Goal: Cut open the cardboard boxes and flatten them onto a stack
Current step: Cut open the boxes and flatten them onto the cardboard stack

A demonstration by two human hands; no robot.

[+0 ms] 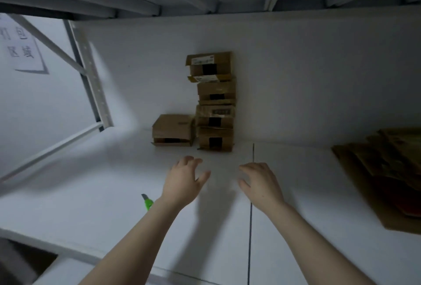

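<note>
Cardboard boxes [214, 102] (four stacked) beyond empty left hand [182, 182] and right hand [259, 184].

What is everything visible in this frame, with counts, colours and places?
stacked boxes: four, brown with black tape, piled against the back wall
single box: one, brown, left of the pile
flattened cardboard: one stack, brown, table's right edge
utility knife: one, green, partly hidden by the left wrist
table: one, white
shelf frame: one, pale metal, left side
sign: one, white paper, far left
left hand: empty, near the boxes
right hand: empty, beside it
</note>
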